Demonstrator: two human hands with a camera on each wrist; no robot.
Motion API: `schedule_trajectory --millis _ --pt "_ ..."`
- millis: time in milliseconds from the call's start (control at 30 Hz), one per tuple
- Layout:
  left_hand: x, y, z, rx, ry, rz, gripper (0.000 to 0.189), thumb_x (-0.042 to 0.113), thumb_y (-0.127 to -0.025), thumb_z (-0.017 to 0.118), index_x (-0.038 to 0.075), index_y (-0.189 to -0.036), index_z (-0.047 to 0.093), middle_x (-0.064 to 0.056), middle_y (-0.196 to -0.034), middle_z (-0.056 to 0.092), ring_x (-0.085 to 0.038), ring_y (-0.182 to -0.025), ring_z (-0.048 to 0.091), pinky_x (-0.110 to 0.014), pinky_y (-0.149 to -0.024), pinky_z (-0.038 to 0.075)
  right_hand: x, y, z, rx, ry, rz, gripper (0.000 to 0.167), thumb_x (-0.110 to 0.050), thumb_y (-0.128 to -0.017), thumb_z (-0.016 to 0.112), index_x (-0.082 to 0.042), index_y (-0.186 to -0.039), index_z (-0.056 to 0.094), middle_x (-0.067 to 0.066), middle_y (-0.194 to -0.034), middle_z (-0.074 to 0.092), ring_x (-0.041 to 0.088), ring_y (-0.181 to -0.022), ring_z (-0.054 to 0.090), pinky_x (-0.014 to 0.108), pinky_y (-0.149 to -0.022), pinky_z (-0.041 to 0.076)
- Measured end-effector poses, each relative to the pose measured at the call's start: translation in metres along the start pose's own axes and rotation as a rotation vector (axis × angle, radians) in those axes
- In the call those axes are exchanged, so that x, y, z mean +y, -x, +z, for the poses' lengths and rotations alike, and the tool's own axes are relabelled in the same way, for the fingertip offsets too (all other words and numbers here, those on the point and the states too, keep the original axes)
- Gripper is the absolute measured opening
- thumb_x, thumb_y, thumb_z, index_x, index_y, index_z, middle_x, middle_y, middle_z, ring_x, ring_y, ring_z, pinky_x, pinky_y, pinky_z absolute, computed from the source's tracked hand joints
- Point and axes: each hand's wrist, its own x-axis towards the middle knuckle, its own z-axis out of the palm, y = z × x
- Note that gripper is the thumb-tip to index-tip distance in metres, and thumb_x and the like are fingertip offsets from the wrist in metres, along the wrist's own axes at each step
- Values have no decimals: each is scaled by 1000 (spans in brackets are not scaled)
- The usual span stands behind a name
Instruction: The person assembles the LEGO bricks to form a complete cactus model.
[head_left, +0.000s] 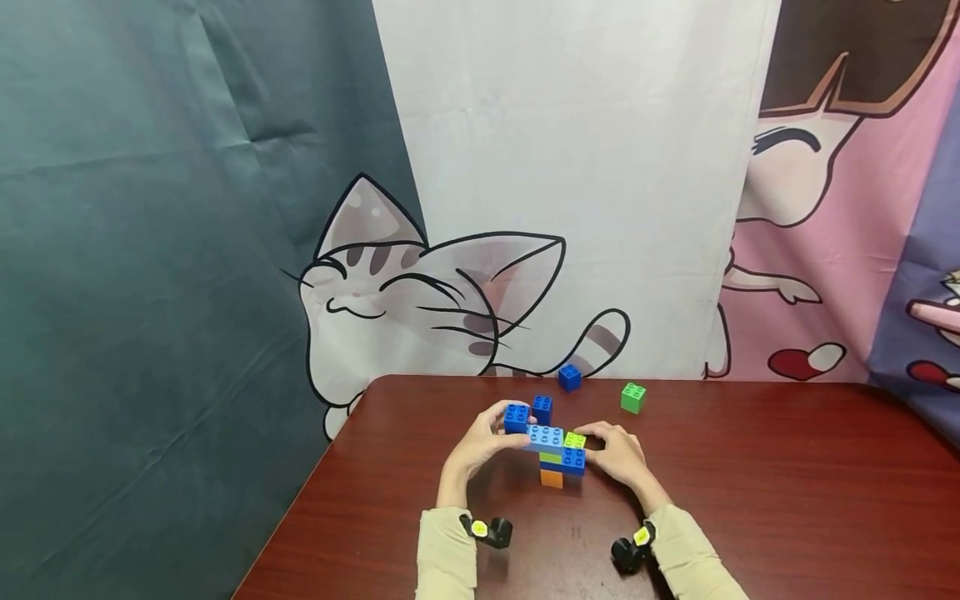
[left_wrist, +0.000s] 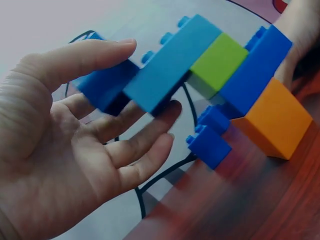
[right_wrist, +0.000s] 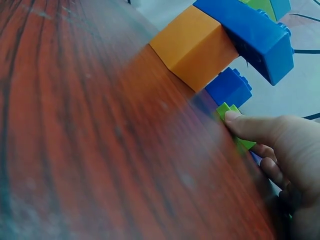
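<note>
A brick structure stands on the table: an orange brick (head_left: pixel 551 479) at the bottom, a dark blue brick (right_wrist: pixel 250 37) across it, then a lime green brick (left_wrist: pixel 217 65) and a long light blue brick (left_wrist: pixel 172 62). My left hand (head_left: pixel 480 442) grips another dark blue brick (left_wrist: pixel 107 87) at the structure's left end, thumb over it and fingers underneath. Low behind the structure's right side, my right hand (head_left: pixel 618 454) pinches a separate lime green brick (right_wrist: pixel 227 110), the thumb lying on its edge. The right fingers are partly hidden behind that brick.
Beyond the structure, a blue brick (head_left: pixel 542 407) stands close by, with a second blue brick (head_left: pixel 570 377) near the table's far edge. Farther right lies a bright green brick (head_left: pixel 633 397). A printed cloth (head_left: pixel 585 167) hangs behind the reddish-brown table (head_left: pixel 787 483).
</note>
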Motion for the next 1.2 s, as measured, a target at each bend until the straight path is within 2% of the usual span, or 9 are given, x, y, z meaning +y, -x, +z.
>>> schedule_trajectory --millis 200,367,467,600,733,867,1033,1200 --pt "1 1 -8 14 23 29 48 9 -89 67 5 -134 52 -23 -128 58 -16 -99 63 -34 -95 54 3 1 -1 34 -105 81 34 -26 -86 73 -12 -117 70 9 -114 70 27 -106 62 47 -92 49" --pt "-2 1 -7 44 4 28 44 10 -89 68 4 -130 55 -22 -124 61 -16 -95 63 -35 -94 54 6 3 -3 42 -231 118 38 -27 -88 71 -8 -121 66 13 -113 70 26 -104 62 38 -88 51" --pt "-5 0 -4 43 7 29 44 11 -89 69 4 -130 55 -20 -123 62 -15 -93 63 -33 -91 54 8 6 -5 65 -313 138 38 -22 -89 71 -4 -121 63 18 -116 69 26 -103 63 30 -87 51" --pt "-6 -1 -2 33 27 44 43 10 -89 68 3 -130 55 -20 -122 62 -14 -91 65 -32 -89 56 8 10 -12 84 -439 204 40 -17 -91 69 -1 -126 58 22 -121 65 14 -98 65 17 -81 48" --pt "-4 -2 -1 31 46 65 43 9 -89 68 1 -129 55 -21 -120 63 -14 -89 66 -33 -87 57 4 17 -21 77 -528 280 45 -20 -93 65 -1 -132 52 22 -121 64 1 -89 62 14 -77 47" --pt "-2 -3 1 40 49 81 43 11 -89 69 1 -128 55 -22 -118 64 -14 -88 66 -33 -87 58 0 24 -28 77 -618 311 46 -17 -95 61 -4 -137 48 14 -112 68 -4 -82 62 17 -75 48" --pt "-3 -7 4 59 53 80 43 10 -89 69 3 -130 55 -22 -118 64 -14 -88 67 -34 -88 58 -2 29 -30 57 -722 325 50 -10 -94 61 -3 -141 45 -4 -100 65 0 -79 60 18 -71 49" --pt "-3 -7 8 80 61 72 43 11 -90 68 5 -131 56 -21 -117 64 -14 -89 67 -34 -89 57 -7 31 -31 43 -847 346 51 -2 -93 56 1 -142 43 -9 -93 57 4 -79 56 17 -70 49"
